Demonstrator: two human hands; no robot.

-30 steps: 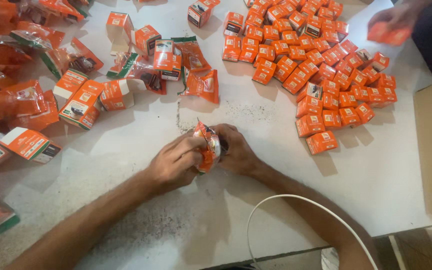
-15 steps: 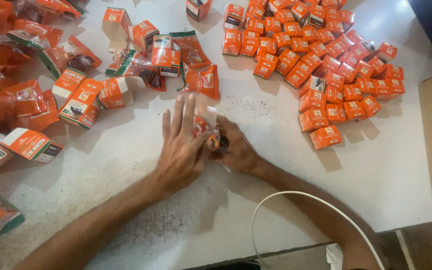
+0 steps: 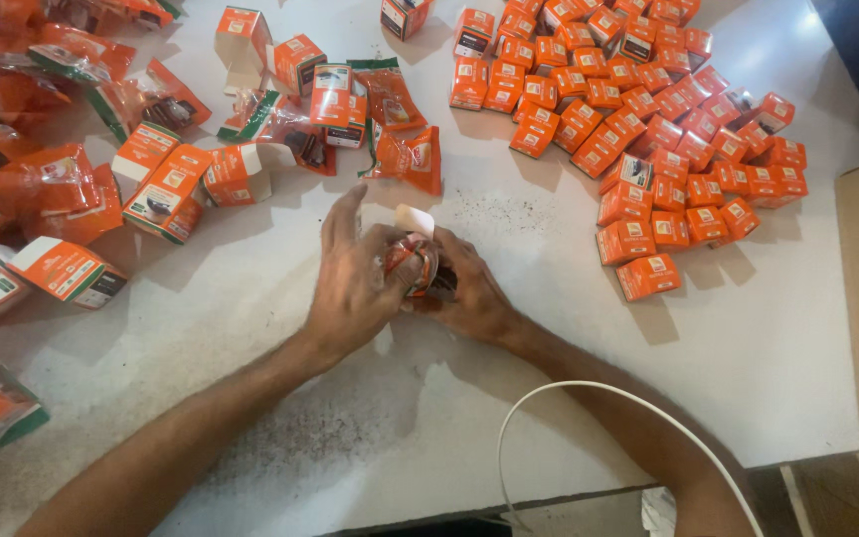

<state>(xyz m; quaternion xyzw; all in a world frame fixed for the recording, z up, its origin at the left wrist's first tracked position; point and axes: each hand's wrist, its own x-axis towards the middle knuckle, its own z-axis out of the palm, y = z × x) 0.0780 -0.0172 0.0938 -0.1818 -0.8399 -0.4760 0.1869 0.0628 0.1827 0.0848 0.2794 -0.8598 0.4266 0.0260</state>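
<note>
Head view: left hand and right hand meet at frame centre, both clasping small orange box, white flap sticking up, low over white worktop. Closed orange boxes clustered upper right. Open boxes and orange sachets scattered upper left. White cable loops lower right.

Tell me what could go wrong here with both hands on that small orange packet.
1. The left hand and right hand squeeze the small orange packet together; its contents could get crushed or spill onto the white table.
2. The white cable loops over the right forearm and might snag.
3. The closed orange boxes sit close by; a wide elbow swing could scatter them.
</note>
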